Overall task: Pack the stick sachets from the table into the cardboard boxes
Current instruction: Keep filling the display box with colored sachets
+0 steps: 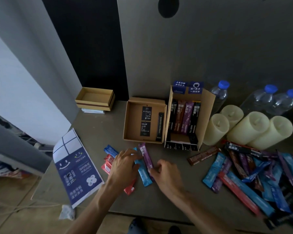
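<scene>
Left hand point(123, 163) flat on a small row of sachets point(143, 166) near the table point(95, 132) edge, fingers spread to keep them side by side; right hand point(166, 174) curled, fingertips pinching the near end of the purple sachet point(146, 156), likely to square the bunch for one lift. Just behind, an open box point(145, 119) almost bare, ready to fill, beside a fuller box point(184, 119). Big pile of sachets point(254, 173) off to the right, close enough to grab more.
</scene>
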`<state>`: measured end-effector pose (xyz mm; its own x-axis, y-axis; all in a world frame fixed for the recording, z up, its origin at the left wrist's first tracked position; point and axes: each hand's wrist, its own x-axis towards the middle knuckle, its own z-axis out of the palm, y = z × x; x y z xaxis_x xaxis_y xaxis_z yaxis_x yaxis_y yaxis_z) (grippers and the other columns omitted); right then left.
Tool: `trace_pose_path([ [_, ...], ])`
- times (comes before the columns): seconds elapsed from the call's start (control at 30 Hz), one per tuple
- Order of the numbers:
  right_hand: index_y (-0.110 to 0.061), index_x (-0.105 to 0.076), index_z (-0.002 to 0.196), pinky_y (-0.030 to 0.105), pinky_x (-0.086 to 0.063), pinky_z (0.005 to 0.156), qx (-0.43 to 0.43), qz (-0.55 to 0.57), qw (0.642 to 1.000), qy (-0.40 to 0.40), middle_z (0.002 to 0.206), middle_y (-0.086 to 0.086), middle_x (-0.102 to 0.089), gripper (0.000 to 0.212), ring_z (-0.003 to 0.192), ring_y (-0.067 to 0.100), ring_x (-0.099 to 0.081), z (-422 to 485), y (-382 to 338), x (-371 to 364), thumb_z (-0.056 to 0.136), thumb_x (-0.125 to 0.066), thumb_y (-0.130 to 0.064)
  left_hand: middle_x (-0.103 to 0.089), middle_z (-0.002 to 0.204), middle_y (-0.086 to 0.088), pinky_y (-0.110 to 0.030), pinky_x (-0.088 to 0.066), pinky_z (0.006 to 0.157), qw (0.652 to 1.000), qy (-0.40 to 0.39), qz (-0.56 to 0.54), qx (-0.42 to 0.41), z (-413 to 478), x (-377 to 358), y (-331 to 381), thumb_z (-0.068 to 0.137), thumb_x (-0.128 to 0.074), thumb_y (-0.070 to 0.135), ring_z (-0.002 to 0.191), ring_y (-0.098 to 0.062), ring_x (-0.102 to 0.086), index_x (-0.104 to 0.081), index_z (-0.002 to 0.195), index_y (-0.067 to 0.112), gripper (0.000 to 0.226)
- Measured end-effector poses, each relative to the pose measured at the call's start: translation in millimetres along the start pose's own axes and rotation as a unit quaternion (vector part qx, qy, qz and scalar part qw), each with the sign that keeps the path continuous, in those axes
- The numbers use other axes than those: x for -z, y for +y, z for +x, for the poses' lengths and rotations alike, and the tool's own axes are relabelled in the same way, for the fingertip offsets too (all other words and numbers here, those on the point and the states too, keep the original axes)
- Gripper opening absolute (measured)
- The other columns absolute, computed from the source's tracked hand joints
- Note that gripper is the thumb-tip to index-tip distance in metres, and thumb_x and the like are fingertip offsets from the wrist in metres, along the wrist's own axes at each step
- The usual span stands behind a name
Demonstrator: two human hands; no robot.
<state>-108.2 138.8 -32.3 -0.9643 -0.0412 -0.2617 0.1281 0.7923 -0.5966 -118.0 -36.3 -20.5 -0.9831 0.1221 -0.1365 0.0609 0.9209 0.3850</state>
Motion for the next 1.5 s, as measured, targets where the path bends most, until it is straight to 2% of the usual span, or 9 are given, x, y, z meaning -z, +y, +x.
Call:
trace_pose_path([
  [0.3,-0.021,-0.069,0.090,0.026,-0.050,0.065,0.008,-0.013,1.000,0.002,0.087,-0.006,-0.070,0.012,0.075,0.008,-0.062,-5.4,-2.0,9.0,0.094,-0.067,-0.032,-0.055,0.133,0.007,-0.030,-0.045,0.104,0.995,0.043,-0.069,0.054,-4.3,-2.1,3.2,0.093,-0.065,0.026,0.120,-0.010,-0.052,-0.063,0.123,0.030,0.031],
  [0.47,-0.027,-0.064,0.091,0.009,-0.047,0.066,0.073,0.061,0.995,0.006,0.083,-0.015,-0.059,0.007,0.076,-0.002,-0.060,-20.3,4.4,40.5,0.093,-0.070,-0.029,-0.062,0.095,0.017,-0.016,-0.050,0.066,0.946,0.077,-0.297,0.102,-4.2,20.1,23.1,0.093,-0.064,0.033,0.077,0.003,-0.062,-0.060,0.102,0.031,0.010],
  [0.57,-0.024,-0.067,0.087,0.016,-0.051,0.066,0.092,0.117,0.989,0.016,0.081,-0.008,-0.067,0.008,0.078,0.000,-0.064,-24.6,5.9,55.2,0.090,-0.074,-0.027,-0.063,0.072,0.005,-0.015,-0.043,0.052,0.921,0.071,-0.378,0.065,-1.9,35.3,40.2,0.095,-0.063,0.027,0.057,-0.002,-0.053,-0.068,0.085,0.020,0.013],
  [0.63,-0.025,-0.067,0.092,0.020,-0.053,0.063,0.084,0.162,0.983,0.007,0.084,-0.005,-0.070,0.009,0.074,0.004,-0.067,-25.9,5.4,63.4,0.090,-0.075,-0.028,-0.066,0.074,-0.006,-0.029,-0.047,0.054,0.914,0.077,-0.397,0.045,1.2,43.8,54.1,0.095,-0.063,0.025,0.060,-0.021,-0.056,-0.069,0.082,0.016,0.016],
  [0.7,-0.025,-0.066,0.099,0.021,-0.052,0.059,0.081,0.208,0.975,0.005,0.087,-0.005,-0.072,0.011,0.072,0.006,-0.068,-26.3,5.0,72.3,0.091,-0.073,-0.028,-0.069,0.077,-0.008,-0.037,-0.049,0.059,0.911,0.094,-0.402,0.018,6.9,51.4,68.4,0.093,-0.066,0.023,0.062,-0.022,-0.059,-0.070,0.081,0.014,0.016],
  [0.87,-0.016,-0.069,0.086,0.014,-0.042,0.048,0.087,0.250,0.963,0.045,0.064,-0.010,-0.069,0.006,0.048,0.001,-0.056,-23.5,5.7,96.5,0.092,-0.072,-0.017,-0.072,0.077,0.004,-0.032,-0.052,0.066,0.910,0.100,-0.400,-0.038,21.3,58.2,95.7,0.091,-0.069,0.024,0.069,-0.012,-0.066,-0.071,0.084,0.017,0.010],
  [1.1,-0.022,-0.071,0.095,0.023,-0.051,0.054,0.082,0.285,0.954,0.044,0.077,-0.003,-0.073,0.003,0.054,0.013,-0.063,-20.5,14.7,112.5,0.093,-0.070,-0.019,-0.072,0.085,0.011,-0.015,-0.052,0.066,0.936,0.067,-0.336,-0.078,29.4,50.7,113.5,0.090,-0.070,0.019,0.077,-0.001,-0.067,-0.072,0.090,0.020,0.002],
  [1.4,-0.021,-0.067,0.082,0.010,-0.046,0.058,0.056,0.192,0.971,0.130,0.072,-0.005,-0.071,0.013,0.063,0.000,-0.066,24.0,10.3,110.3,0.095,-0.067,-0.020,-0.070,0.086,0.013,-0.007,-0.048,0.067,0.932,0.112,-0.346,-0.005,34.5,44.9,105.3,0.093,-0.067,0.025,0.080,0.006,-0.064,-0.069,0.096,0.027,0.004],
  [1.5,-0.023,-0.065,0.084,0.030,-0.059,0.072,0.025,0.162,0.977,0.138,0.082,-0.003,-0.072,0.010,0.076,0.009,-0.070,60.6,7.2,106.3,0.093,-0.066,-0.023,-0.071,0.087,0.012,-0.005,-0.046,0.066,0.931,0.123,-0.344,0.015,32.8,43.7,91.8,0.094,-0.064,0.021,0.080,0.005,-0.065,-0.071,0.098,0.024,0.008],
])
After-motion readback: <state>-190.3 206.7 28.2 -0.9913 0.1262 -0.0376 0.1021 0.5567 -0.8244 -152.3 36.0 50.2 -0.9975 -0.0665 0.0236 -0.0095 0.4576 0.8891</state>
